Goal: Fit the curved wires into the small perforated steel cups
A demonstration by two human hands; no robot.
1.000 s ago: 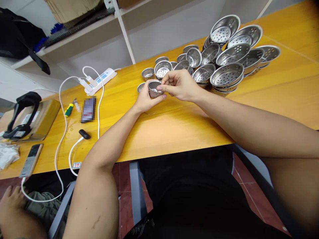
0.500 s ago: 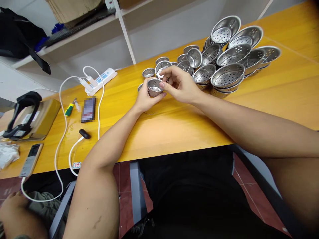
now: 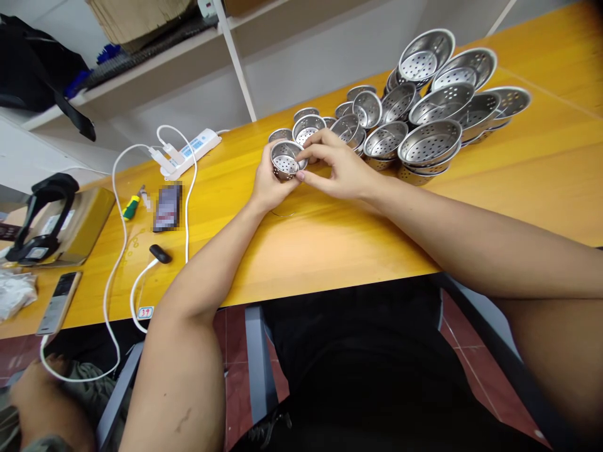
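Observation:
My left hand point(image 3: 269, 184) is wrapped round a small perforated metal cup point(image 3: 285, 162) and holds it above the table, its open top tilted toward me. At the cup's right rim, my right hand point(image 3: 340, 164) pinches the edge, with the thumb outside and a fingertip over the inside. Just behind my hands stand more small perforated cups point(image 3: 308, 127), partly hidden by my fingers. Larger perforated metal bowls point(image 3: 431, 143) are stacked and leaning together to the right of them.
On the left lie a white power strip point(image 3: 198, 150) with cables, a screwdriver point(image 3: 130, 207), a blurred-out dark device point(image 3: 168, 207), a black plug-like piece point(image 3: 160, 253) and a phone point(image 3: 59, 303). A headset point(image 3: 44, 216) rests on a cardboard box point(image 3: 92, 220). Another person's arm point(image 3: 51, 395) shows at lower left.
The cup has moved slightly left and tipped more toward me, showing more of its holed bottom. My right hand has shifted left with it, its fingers now at the cup's rim.

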